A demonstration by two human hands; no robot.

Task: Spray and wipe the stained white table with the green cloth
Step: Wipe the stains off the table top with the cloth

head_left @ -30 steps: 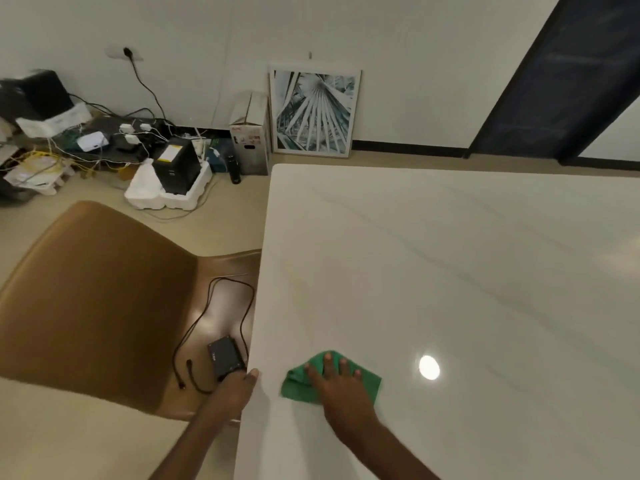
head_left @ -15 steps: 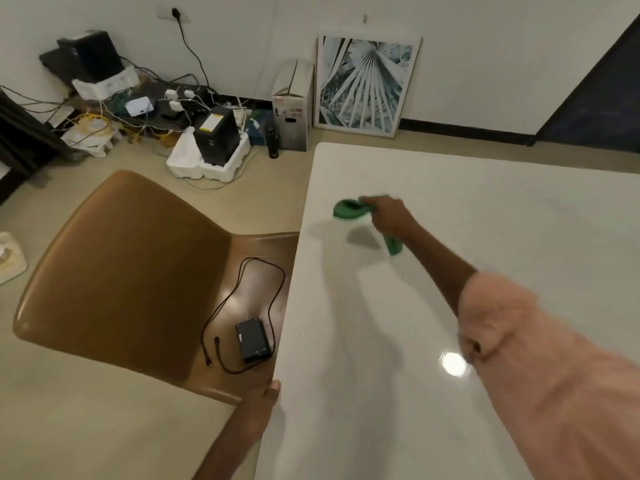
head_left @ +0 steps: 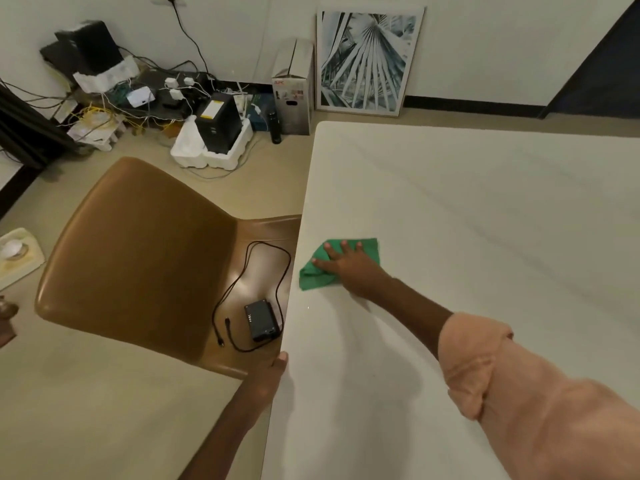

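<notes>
Head view looks down on the large white, faintly veined stone-look worktop (head_left: 467, 237), with the small crumpled green cloth (head_left: 313, 275) lying flat on it right at the left edge, beside the seat of a tan leather-look chair (head_left: 138, 244). The right hand (head_left: 349, 265) lies palm down on the cloth, its fingers (head_left: 343, 245) straight and spread, pressing rather than gripping; the bunched end of the cloth sticks out to the left of the hand. The left hand (head_left: 268, 372) holds the nearer edge of the worktop, thumb on top; its other fingers are hidden under the edge, so I cannot tell how they lie.

The cloth looks thin, soft and very light, with no stiffness of its own, so it will likely fold and ride up under a push unless the palm stays flat and broad over its middle. On this smooth, glossy surface it should slide easily, more so where wet. Close to the edge, a stroke outward could carry it off onto the chair, where a small black box with a looped black cable (head_left: 261, 318) lies. No spray bottle is in sight, and no stains show clearly.
</notes>
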